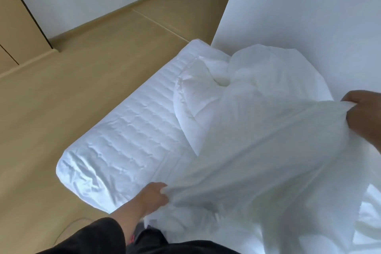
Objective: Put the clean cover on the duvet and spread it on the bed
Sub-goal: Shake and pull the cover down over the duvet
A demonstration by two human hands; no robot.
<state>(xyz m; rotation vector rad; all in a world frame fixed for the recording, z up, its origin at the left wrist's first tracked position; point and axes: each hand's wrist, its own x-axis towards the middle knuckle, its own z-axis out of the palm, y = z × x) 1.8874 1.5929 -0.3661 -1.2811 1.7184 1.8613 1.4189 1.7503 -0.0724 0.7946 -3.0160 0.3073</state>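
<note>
On the bed (115,150), which stands with one long side against a white wall (299,6), lies one white duvet cover (257,161), pulled toward the person. Two hands hold it. One left hand (153,196) is at the near edge of the mattress, and its grip is pinching a bunch of the cover between curled fingers and thumb. One right hand (362,113) is higher, near the wall, and its grip is also pinching a fold of the same cover, so the cloth is stretched between the two hands. Beyond the stretched part, one crumpled white mass, the duvet (257,68), lies at the far end of the bed beside the wall. One pillow (191,105) lies on the mattress, partly under the cover. The mattress carries one quilted white sheet, bare on the left side. One dark sleeve (99,237) covers the left arm above the wrist. Beside the bed is one wooden floor (51,99)
</note>
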